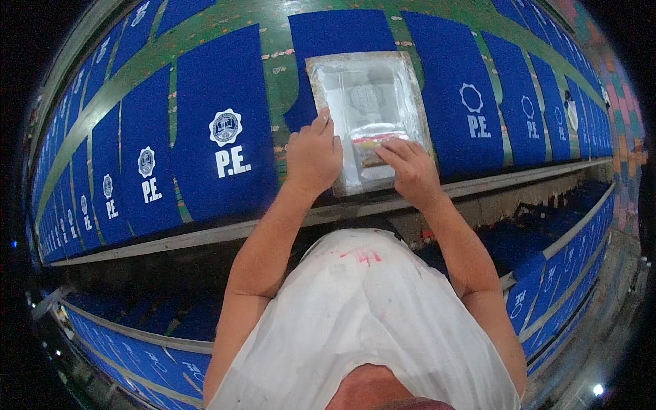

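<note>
A screen printing frame with pale, shiny mesh lies over one blue fabric panel on the long table. A faint round emblem shows through its upper half. My left hand is closed at the frame's lower left edge, the index finger pointing up along the side. In my right hand is a small squeegee, gripped at its right end and resting across the lower mesh. White and red-yellow ink streaks lie just above its blade.
To the left, blue panels carry a white badge and letters; those on the right show only a badge outline and letters. The green table ends at a pale rail. Another rack of printed panels stands behind me.
</note>
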Tool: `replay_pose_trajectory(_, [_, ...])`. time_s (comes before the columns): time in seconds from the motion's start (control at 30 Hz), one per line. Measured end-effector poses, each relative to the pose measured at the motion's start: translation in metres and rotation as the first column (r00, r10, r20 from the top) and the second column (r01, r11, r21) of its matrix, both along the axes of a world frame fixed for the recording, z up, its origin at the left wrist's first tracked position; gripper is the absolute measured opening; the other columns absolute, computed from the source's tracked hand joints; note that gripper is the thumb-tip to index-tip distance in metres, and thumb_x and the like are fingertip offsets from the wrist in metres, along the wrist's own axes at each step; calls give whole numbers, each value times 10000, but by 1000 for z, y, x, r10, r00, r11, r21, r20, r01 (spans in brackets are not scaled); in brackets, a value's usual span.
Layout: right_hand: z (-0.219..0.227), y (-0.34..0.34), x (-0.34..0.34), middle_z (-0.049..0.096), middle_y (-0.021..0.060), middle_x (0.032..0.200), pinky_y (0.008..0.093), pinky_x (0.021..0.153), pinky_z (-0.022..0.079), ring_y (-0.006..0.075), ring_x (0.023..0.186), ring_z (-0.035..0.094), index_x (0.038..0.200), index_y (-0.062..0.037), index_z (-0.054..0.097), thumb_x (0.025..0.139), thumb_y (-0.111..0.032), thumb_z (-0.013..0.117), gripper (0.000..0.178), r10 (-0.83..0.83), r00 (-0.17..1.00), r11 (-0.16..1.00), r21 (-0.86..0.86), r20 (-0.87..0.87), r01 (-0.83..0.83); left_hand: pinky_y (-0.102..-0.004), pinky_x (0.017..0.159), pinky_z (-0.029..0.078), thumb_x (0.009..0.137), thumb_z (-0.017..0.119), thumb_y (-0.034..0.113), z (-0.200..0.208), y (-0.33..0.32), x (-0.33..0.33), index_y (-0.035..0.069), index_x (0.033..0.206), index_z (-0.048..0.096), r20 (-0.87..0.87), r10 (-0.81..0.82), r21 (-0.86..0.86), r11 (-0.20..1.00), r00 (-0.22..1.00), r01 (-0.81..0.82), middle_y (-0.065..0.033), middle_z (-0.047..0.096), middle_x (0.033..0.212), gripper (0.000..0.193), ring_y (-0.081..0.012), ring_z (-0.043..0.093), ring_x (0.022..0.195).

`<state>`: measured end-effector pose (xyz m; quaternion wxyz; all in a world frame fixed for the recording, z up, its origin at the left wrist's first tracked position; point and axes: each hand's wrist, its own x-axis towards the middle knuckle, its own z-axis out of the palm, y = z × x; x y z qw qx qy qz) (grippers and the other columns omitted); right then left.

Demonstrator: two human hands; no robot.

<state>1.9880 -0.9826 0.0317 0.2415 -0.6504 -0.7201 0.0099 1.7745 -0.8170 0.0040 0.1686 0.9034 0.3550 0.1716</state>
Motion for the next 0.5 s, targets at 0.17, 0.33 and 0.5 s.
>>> replay_pose_trajectory(0.17, [-8,68,36,786,158,1353,514,1075,595,411,1231,748,1328,-55,794,887,74,668,477,9,1000,1000,-3,2,-9,-545,937,618,1005,680,159,9,1,5,-16,1366,765,-36,10,-68,998,999,-12,-168,693,1578,410,-371,790,1123])
replay_pose_trajectory(0.33, [-9,128,67,806,169,1347,505,1091,599,405,1254,755,1370,-78,793,892,87,656,524,10,1000,999,-36,20,-9,-529,917,631,973,684,128,13,0,9,-18,1349,769,-48,36,-80,996,998,-40,-164,696,1574,412,-364,795,1101])
replay_pose_trajectory(0.5, [16,162,82,809,190,1323,503,1034,633,432,1198,776,1377,-85,791,946,59,641,479,21,999,997,-69,26,-19,-523,862,629,919,693,104,8,-1,9,-33,1283,772,8,50,-66,997,999,-49,-183,716,1535,397,-358,791,996])
